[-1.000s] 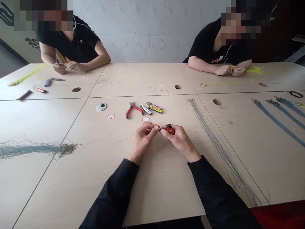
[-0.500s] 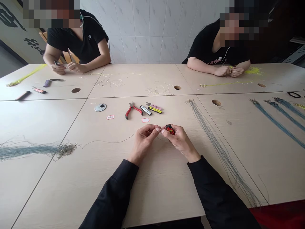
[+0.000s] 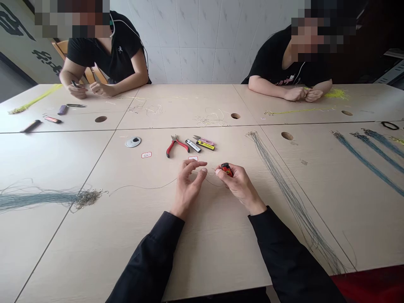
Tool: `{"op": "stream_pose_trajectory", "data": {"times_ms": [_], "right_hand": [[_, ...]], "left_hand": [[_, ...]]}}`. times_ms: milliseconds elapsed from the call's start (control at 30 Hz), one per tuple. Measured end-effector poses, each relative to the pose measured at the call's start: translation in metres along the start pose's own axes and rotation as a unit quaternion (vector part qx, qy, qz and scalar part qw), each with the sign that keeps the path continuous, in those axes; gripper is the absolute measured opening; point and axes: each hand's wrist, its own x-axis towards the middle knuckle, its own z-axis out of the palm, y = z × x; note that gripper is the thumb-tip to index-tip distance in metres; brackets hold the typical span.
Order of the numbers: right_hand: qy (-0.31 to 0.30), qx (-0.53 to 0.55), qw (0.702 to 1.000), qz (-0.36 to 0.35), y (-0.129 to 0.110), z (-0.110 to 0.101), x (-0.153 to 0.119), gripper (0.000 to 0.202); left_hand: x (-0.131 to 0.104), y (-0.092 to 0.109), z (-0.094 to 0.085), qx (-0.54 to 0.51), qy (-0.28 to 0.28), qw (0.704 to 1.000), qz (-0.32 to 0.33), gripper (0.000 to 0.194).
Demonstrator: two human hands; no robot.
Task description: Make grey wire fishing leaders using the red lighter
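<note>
Thin dark cord [image 3: 151, 187], one strand: runs left to right across the table, its far-left end near the metal-tipped bundle, its other stretch disappearing at the left hand. Lies nearer the left hand than the right. Remaining items, largest first:

Broad pale wood-grain table [image 3: 214, 252]: bears everything below.

Long grey-blue cord bundle [image 3: 279, 181], slanting: to the right of both hands, apart from them.

Blue-grey metal-tipped bundle [image 3: 44, 199]: at far left, long axis also sideways, tips toward the hands.

Left hand [image 3: 188, 183], bare, dark-sleeved: thumb and forefinger parted, tips facing right; whether the other fingers touch the strand, I cannot tell from where I stand.

Right hand [image 3: 235, 181], bare, dark-sleeved: fingers curled around a lighter, thumb and forefinger closed together, facing the left hand across a small gap.

Red-handled pliers [image 3: 170, 150]: beyond the left hand, untouched.

Red-and-black plastic lighter [image 3: 227, 169]: inside the right grip, black top outward.

Tiny tan tip [image 3: 213, 169]: at the right fingertips, kind unclear; fine line sags between the hands.
</note>
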Motion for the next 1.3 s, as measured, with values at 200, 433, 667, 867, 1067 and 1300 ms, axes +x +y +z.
{"op": "stream_pose_trajectory", "data": {"times_ms": [200,433,667,867,1067,1300], "right_hand": [[-0.017,-0.011,1.0,-0.004,0.0041,0.0,0.0016,0.032],[-0.029,-0.013,0.999,0.005,0.0053,-0.0008,0.0021,0.031],[-0.036,-0.005,0.999,-0.005,0.0042,-0.0006,0.0009,0.033],[-0.034,-0.004,0.999,-0.002,0.0088,-0.0017,0.0027,0.032],[-0.032,-0.011,0.999,0.001,0.0092,-0.0016,0.0032,0.031],[-0.028,-0.015,0.999,0.003,0.0082,-0.0013,0.0037,0.031]], "left_hand": [[-0.0012,0.0008,0.0008,-0.036,-0.075,0.996,-0.02,0.015],[-0.001,-0.0019,0.0028,-0.039,-0.081,0.996,-0.021,0.02],[-0.0012,-0.0012,0.0035,-0.053,-0.091,0.994,-0.028,0.022],[-0.0014,-0.0013,0.0027,-0.049,-0.091,0.994,-0.021,0.02],[-0.0016,-0.0011,0.0028,-0.05,-0.092,0.994,-0.012,0.017],[-0.0023,-0.0014,0.0029,-0.059,-0.099,0.993,-0.021,0.017]]}}
